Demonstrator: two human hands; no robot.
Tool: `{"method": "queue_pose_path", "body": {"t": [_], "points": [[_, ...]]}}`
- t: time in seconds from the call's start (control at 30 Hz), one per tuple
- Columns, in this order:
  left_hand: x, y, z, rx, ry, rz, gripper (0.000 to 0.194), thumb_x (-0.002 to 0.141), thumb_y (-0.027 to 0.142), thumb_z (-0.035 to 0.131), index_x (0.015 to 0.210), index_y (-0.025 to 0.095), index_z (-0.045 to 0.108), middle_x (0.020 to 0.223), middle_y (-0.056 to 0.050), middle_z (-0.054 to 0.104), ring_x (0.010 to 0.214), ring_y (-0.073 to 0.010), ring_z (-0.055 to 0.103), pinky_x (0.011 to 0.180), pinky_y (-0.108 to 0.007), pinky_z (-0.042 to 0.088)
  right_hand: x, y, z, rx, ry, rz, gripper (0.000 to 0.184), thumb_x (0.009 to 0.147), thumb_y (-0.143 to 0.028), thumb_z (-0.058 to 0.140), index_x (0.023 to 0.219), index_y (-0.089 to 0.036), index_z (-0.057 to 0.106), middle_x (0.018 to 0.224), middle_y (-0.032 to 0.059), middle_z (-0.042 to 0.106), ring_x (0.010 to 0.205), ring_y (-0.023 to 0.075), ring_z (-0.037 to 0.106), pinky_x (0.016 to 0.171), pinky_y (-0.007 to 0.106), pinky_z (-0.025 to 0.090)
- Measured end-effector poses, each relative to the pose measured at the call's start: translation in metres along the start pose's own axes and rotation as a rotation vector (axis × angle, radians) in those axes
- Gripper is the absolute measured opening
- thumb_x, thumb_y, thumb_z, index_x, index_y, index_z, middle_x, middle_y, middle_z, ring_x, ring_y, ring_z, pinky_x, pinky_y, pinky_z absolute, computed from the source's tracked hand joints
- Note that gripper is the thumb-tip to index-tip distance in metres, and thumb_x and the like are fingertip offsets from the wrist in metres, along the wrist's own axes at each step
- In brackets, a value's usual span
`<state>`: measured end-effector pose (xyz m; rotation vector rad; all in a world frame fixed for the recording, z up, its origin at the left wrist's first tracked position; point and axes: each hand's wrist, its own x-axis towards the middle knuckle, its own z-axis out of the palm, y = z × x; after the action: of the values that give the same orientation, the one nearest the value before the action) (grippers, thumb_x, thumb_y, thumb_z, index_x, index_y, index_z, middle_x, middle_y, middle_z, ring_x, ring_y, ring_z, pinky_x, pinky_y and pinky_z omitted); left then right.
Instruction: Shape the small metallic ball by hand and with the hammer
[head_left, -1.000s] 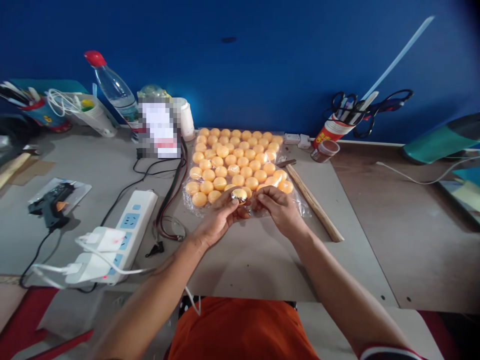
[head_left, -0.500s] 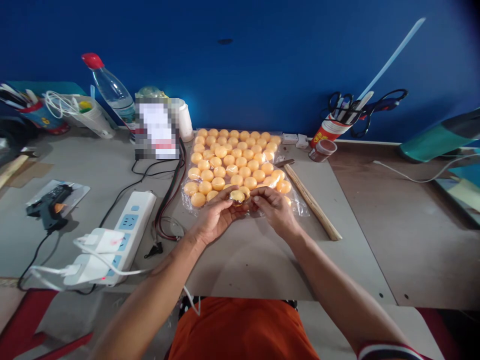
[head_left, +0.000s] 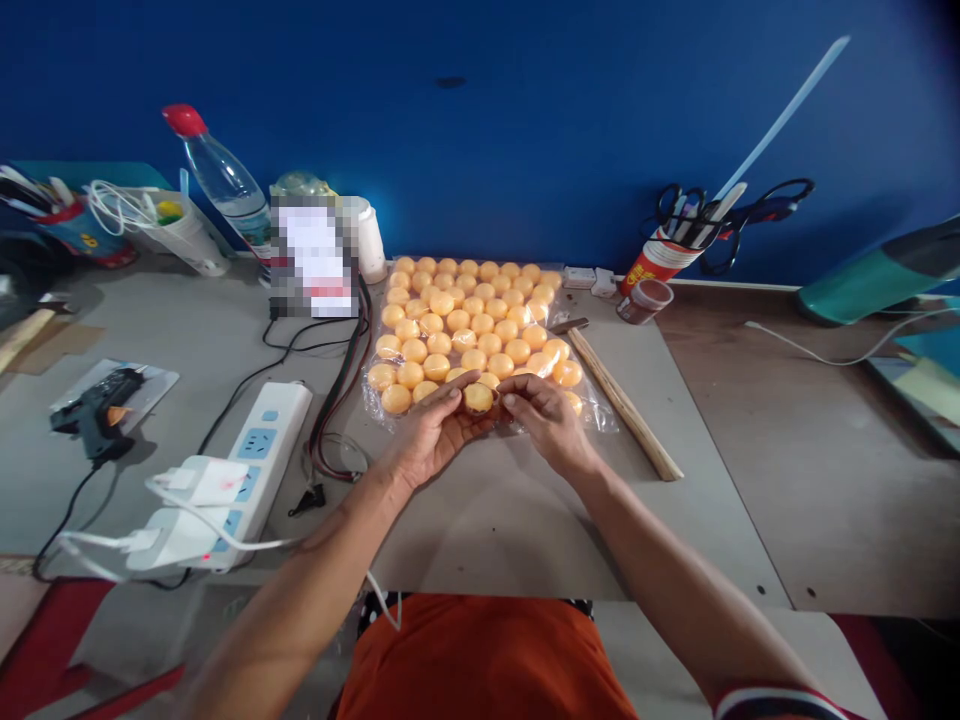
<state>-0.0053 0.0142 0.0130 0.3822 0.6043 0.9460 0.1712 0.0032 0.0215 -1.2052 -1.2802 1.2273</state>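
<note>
Between my two hands is a small round yellow piece with a dark rim (head_left: 478,399); its exact kind is not clear. My left hand (head_left: 433,432) holds it from the left, thumb at its edge and curled fingers beneath. At its right edge, my right hand (head_left: 551,415) has thumb and forefinger pinched together; whatever lies between those fingertips is too small to make out. Just behind both hands lies a clear plastic bag of orange balls (head_left: 457,320), spread flat in rows on the grey table (head_left: 480,530).
A wooden-handled hammer (head_left: 626,405) lies right of the bag. To the left are a power strip (head_left: 262,440) with white plugs, black cables, and a black glue gun (head_left: 101,410). A tilted bottle (head_left: 225,175) and a red cup of pens and scissors (head_left: 656,262) stand along the blue wall.
The round piece has turned slightly between my fingers, so its pale yellow face shows more fully and its glint is gone. Both hands have stayed almost in place.
</note>
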Motion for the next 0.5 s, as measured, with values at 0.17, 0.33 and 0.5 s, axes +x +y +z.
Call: {"method": "queue_pose_path", "body": {"t": [0.17, 0.33, 0.5], "points": [[0.001, -0.001, -0.001, -0.023, 0.023, -0.001, 0.03, 0.086, 0.016, 0.065, 0.115, 0.012, 0.069, 0.099, -0.011, 0.074, 0.089, -0.0201, 0.073, 0.087, -0.039, 0.06, -0.004, 0.006, -0.001, -0.197, -0.058, -0.146, 0.026, 0.083, -0.033, 0.066, 0.106, -0.02, 0.062, 0.1, 0.0063, 0.063, 0.085, 0.0179, 0.062, 0.075, 0.033, 0.055], [0.002, -0.004, -0.003, -0.002, -0.01, 0.015, 0.029, 0.084, 0.016, 0.069, 0.112, 0.011, 0.071, 0.096, -0.011, 0.073, 0.081, -0.0171, 0.071, 0.073, -0.03, 0.06, -0.006, 0.013, 0.004, -0.509, -0.032, -0.342, 0.044, 0.079, -0.02, 0.068, 0.122, -0.021, 0.059, 0.115, 0.0113, 0.059, 0.097, 0.0232, 0.062, 0.085, 0.041, 0.058], [0.0, -0.003, -0.002, 0.01, -0.04, -0.008, 0.029, 0.083, 0.014, 0.069, 0.111, 0.011, 0.07, 0.096, -0.011, 0.074, 0.084, -0.0184, 0.072, 0.08, -0.034, 0.061, -0.004, 0.015, 0.002, -0.573, -0.044, -0.451, 0.047, 0.08, -0.013, 0.062, 0.125, -0.022, 0.057, 0.115, 0.0112, 0.061, 0.103, 0.0238, 0.063, 0.086, 0.041, 0.057]]}}
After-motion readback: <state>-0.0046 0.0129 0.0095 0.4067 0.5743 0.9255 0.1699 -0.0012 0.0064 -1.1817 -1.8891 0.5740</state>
